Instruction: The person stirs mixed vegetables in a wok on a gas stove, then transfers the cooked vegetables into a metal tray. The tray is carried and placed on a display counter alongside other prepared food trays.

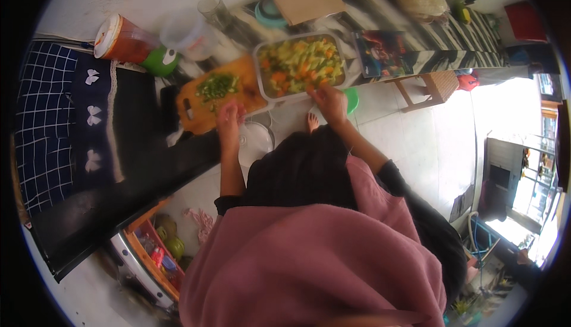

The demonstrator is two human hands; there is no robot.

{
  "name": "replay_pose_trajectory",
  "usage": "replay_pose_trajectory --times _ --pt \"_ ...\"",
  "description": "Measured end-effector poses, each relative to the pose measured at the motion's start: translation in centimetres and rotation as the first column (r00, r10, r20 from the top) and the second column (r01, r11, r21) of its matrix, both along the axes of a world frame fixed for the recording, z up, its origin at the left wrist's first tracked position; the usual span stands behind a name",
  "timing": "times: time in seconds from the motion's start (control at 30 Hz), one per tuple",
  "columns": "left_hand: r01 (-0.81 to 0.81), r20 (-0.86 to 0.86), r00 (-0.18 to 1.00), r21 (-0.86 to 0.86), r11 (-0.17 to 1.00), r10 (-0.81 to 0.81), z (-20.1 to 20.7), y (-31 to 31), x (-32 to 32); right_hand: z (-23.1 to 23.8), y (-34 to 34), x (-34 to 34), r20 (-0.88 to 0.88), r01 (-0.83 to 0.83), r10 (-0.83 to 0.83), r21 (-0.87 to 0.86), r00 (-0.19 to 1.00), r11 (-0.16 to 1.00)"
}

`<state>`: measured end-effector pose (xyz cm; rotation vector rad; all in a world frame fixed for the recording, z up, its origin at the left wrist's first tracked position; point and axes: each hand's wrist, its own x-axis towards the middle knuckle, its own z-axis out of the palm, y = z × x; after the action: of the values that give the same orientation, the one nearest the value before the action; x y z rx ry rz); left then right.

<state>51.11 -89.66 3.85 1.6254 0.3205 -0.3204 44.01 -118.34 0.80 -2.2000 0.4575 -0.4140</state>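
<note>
My left hand (pixel 228 116) is at the near edge of an orange cutting board (pixel 189 92), its fingers loosely bent and slightly apart, with nothing visible in them. A small heap of chopped green vegetable (pixel 216 87) lies on the board. To its right, a clear rectangular container (pixel 258 77) is filled with cut green and orange vegetables (pixel 300 62). At the container's near right corner, my right hand (pixel 331 102) has its fingers pinched together by the rim. What they hold, if anything, is too small to make out.
Behind the board stand a drinking glass (pixel 215 10), a clear plastic tub (pixel 185 34) and an orange-red container (pixel 126 38). A dark booklet (pixel 380 52) lies right of the vegetables. A black stove surface (pixel 140 104) is at left, a woven stool (pixel 439 87) at right.
</note>
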Motion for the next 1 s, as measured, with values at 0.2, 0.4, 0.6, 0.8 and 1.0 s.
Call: replay_pose_trajectory --times 0.2,0.4,0.6,0.8,1.0 --pt "-0.097 0.079 0.992 0.033 0.995 0.094 -1.7 -3.2 0.3 -0.8 -1.7 1.1 -0.002 -0.062 0.062 0.037 0.998 0.997" --pt "-0.146 0.359 0.933 0.375 0.915 0.002 -3.9 -6.3 2.7 0.8 -5.6 2.1 0.159 -0.07 0.041 0.181 0.986 0.981" --pt "-0.148 0.432 0.882 0.633 0.76 -0.188 -3.5 -8.6 5.8 -1.9 -11.1 6.6 -0.012 0.214 -0.218 0.248 0.976 0.945" --pt "-0.082 0.46 0.847 0.609 0.789 -0.266 -4.2 -9.4 8.2 -5.8 -10.8 7.7 0.0 0.138 -0.145 0.317 0.989 0.939" --pt "-0.016 0.429 0.846 0.616 0.788 -0.318 -4.7 -8.9 8.8 -6.6 -10.9 7.7 0.004 0.148 -0.167 0.437 0.986 0.887"
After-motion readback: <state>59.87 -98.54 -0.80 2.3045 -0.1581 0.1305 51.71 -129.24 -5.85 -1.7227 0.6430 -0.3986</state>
